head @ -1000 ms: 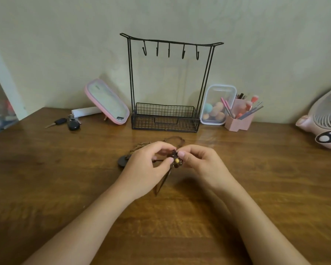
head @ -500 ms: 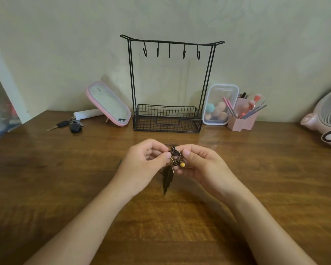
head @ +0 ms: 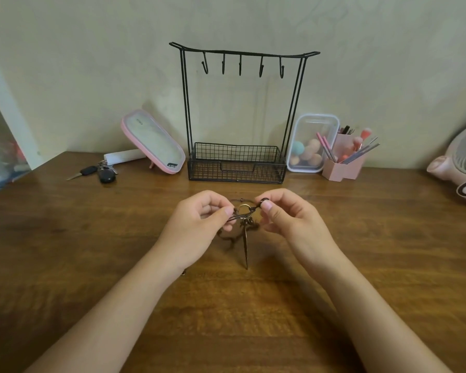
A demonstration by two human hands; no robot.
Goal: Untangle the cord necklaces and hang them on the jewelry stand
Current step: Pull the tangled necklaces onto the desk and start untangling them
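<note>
The tangled cord necklaces [head: 244,220] hang between my two hands above the wooden table [head: 65,251]. They are dark brown cords with a brass ring and a long dark feather pendant that points down. My left hand [head: 199,227] pinches the cords to the left of the ring. My right hand [head: 288,219] pinches a cord loop to the right of it. Loose cord droops below and behind my fingers. The black wire jewelry stand [head: 240,117] stands behind them against the wall, its several hooks bare and its basket base empty.
A pink tilted mirror [head: 152,145], a white tube and car keys [head: 97,172] lie left of the stand. A clear box of makeup sponges [head: 310,144] and a pink brush holder [head: 345,162] sit to its right. A pink fan [head: 460,165] is at the far right.
My hands have moved slightly apart and lifted the tangle. The brass ring now shows between them, and the feather pendant hangs straight down, turned edge-on.
</note>
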